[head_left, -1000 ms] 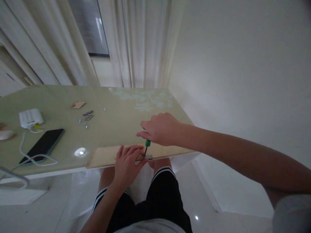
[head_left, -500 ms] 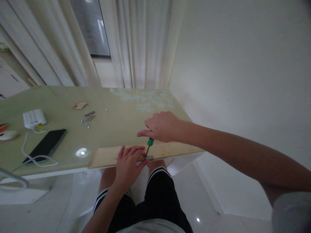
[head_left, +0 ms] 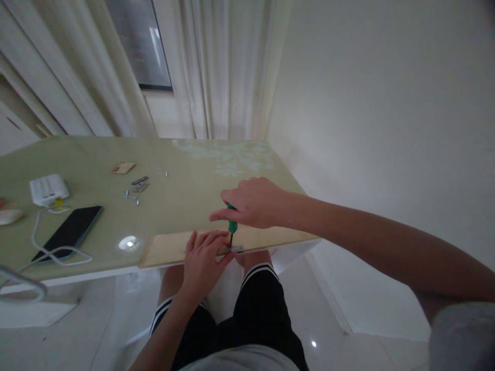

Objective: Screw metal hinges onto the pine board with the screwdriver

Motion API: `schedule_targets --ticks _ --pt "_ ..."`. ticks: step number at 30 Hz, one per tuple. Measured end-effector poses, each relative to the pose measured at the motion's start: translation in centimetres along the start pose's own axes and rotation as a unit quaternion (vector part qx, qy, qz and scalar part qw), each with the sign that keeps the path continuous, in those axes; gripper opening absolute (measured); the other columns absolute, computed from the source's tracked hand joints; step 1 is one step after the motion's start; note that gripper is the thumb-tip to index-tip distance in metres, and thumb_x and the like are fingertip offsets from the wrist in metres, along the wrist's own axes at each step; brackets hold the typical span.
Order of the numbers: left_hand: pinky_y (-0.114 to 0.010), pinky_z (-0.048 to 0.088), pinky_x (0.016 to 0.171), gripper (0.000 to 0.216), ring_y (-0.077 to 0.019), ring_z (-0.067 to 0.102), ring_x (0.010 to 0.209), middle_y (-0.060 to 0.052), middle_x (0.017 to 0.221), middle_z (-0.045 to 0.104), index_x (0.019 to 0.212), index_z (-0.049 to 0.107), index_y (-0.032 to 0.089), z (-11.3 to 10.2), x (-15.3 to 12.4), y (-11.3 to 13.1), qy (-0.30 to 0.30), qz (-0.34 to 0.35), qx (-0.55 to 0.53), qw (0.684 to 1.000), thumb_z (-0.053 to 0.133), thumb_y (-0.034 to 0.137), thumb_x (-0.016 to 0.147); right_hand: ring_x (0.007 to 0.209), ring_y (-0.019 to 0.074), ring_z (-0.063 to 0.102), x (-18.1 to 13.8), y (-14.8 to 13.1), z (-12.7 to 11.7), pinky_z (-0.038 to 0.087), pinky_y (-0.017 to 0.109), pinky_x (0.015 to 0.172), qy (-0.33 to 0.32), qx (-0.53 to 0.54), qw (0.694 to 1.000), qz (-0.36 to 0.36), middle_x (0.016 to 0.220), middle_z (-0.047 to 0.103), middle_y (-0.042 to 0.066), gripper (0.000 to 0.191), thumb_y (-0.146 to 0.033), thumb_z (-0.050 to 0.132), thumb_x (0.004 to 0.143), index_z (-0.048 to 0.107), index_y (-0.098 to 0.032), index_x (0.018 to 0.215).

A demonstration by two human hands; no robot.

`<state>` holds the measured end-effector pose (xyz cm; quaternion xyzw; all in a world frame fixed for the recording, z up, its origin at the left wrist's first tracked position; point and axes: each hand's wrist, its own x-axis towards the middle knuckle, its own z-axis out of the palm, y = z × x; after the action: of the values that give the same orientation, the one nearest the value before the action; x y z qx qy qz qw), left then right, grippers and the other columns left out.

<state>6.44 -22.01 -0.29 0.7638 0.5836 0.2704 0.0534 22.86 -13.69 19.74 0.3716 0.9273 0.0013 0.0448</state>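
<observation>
A screwdriver with a green handle point(head_left: 232, 225) is gripped in my right hand point(head_left: 257, 202), its shaft pointing down. The tip meets one end of a small metal hinge point(head_left: 237, 248) on the near edge of a wooden board point(head_left: 162, 248). My left hand point(head_left: 204, 260) holds the board, fingers lying over its top and thumb at the near edge. Its thumb and forefinger come together beside the screwdriver tip and cover part of the hinge. Whether they also pinch a screw is too small to make out.
Several screws point(head_left: 131, 196) and metal hinges point(head_left: 139, 182) lie on the green tabletop point(head_left: 185, 196), near a small wooden piece point(head_left: 122, 167). A phone point(head_left: 69, 232), a white cable point(head_left: 36, 226) and a white power adapter point(head_left: 49, 189) are at left. A wall point(head_left: 367, 129) stands at right.
My right hand has shifted slightly left, and the screwdriver stands more upright than before. My left hand stays on the board. The whole view has moved slightly.
</observation>
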Motion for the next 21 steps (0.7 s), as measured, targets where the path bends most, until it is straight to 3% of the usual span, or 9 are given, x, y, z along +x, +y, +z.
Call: schedule_targets --ticks 2,4,6,7,9,12,14,17,21 --pt "-0.060 0.027 0.122 0.014 -0.0303 0.064 0.124 0.001 0.127 0.075 0.101 0.074 0.032 0.0 0.0 0.0 0.003 0.004 -0.002 1.000 0.079 0.031 0.089 0.077 0.0237 0.065 0.0 0.1 0.0 0.038 0.032 0.066 0.003 0.009 0.999 -0.030 0.090 0.074 0.011 0.044 -0.054 0.041 0.108 0.068 -0.020 0.108" --pt "-0.059 0.028 0.122 0.012 -0.0300 0.064 0.122 0.000 0.126 0.076 0.100 0.074 0.031 0.0 0.0 0.1 0.005 0.003 -0.001 1.000 0.079 0.031 0.089 0.088 0.0230 0.065 -0.1 0.4 -0.3 0.042 0.032 0.074 -0.005 0.030 0.991 -0.127 0.100 0.074 0.010 0.027 -0.034 0.044 0.108 0.064 -0.020 0.119" --pt "-0.060 0.029 0.121 0.011 -0.0302 0.065 0.120 0.000 0.123 0.077 0.097 0.074 0.031 0.0 0.0 0.0 0.004 0.000 0.001 1.000 0.080 0.033 0.088 0.100 0.0224 0.064 -0.2 0.5 -0.6 0.044 0.033 0.084 -0.017 0.039 0.975 -0.220 0.112 0.071 0.012 0.023 -0.021 0.048 0.103 0.062 -0.018 0.122" --pt "-0.060 0.029 0.121 0.010 -0.0304 0.065 0.119 0.000 0.122 0.077 0.096 0.074 0.030 0.1 0.0 0.0 0.003 -0.001 0.001 1.000 0.080 0.033 0.088 0.102 0.0225 0.064 -0.2 0.4 -0.7 0.044 0.033 0.086 -0.019 0.034 0.971 -0.234 0.115 0.070 0.013 0.024 -0.019 0.050 0.102 0.063 -0.017 0.121" --pt "-0.061 0.029 0.121 0.012 -0.0307 0.065 0.119 -0.001 0.122 0.077 0.098 0.074 0.031 0.1 0.0 0.0 0.005 0.000 0.001 1.000 0.080 0.033 0.088 0.096 0.0242 0.066 -0.2 0.2 -0.7 0.045 0.034 0.080 -0.011 0.012 0.984 -0.178 0.110 0.071 0.013 0.023 -0.028 0.050 0.104 0.065 -0.017 0.117" --pt "-0.060 0.029 0.122 0.015 -0.0302 0.065 0.121 -0.001 0.127 0.076 0.103 0.075 0.031 0.2 0.0 -0.1 0.012 0.005 -0.005 1.000 0.079 0.031 0.089 0.083 0.0281 0.069 0.0 -0.4 -0.3 0.042 0.035 0.069 0.004 -0.023 0.999 -0.044 0.092 0.074 0.014 0.049 -0.059 0.044 0.106 0.070 -0.018 0.104" --pt "-0.060 0.028 0.123 0.015 -0.0298 0.065 0.122 0.000 0.128 0.076 0.103 0.074 0.032 0.2 -0.1 -0.1 0.013 0.004 -0.009 1.000 0.078 0.030 0.089 0.081 0.0287 0.070 0.1 -0.5 0.0 0.042 0.034 0.068 0.007 -0.022 0.999 -0.023 0.088 0.075 0.013 0.050 -0.062 0.047 0.104 0.070 -0.018 0.105" --pt "-0.062 0.028 0.122 0.016 -0.0308 0.065 0.122 0.000 0.126 0.076 0.102 0.074 0.032 0.2 -0.1 -0.1 0.006 -0.001 -0.007 1.000 0.079 0.031 0.088 0.093 0.0258 0.069 0.0 -0.1 0.1 0.046 0.034 0.077 0.007 0.046 0.992 -0.119 0.104 0.076 0.011 0.026 -0.038 0.056 0.105 0.064 -0.019 0.120" --pt "-0.062 0.028 0.122 0.016 -0.0311 0.065 0.122 0.000 0.125 0.076 0.102 0.073 0.032 0.1 0.0 0.0 0.002 -0.005 -0.005 1.000 0.080 0.033 0.088 0.115 0.0226 0.061 -0.2 1.2 -0.4 0.045 0.036 0.100 -0.008 0.151 0.958 -0.244 0.122 0.068 0.012 0.023 -0.016 0.061 0.100 0.060 -0.017 0.124"
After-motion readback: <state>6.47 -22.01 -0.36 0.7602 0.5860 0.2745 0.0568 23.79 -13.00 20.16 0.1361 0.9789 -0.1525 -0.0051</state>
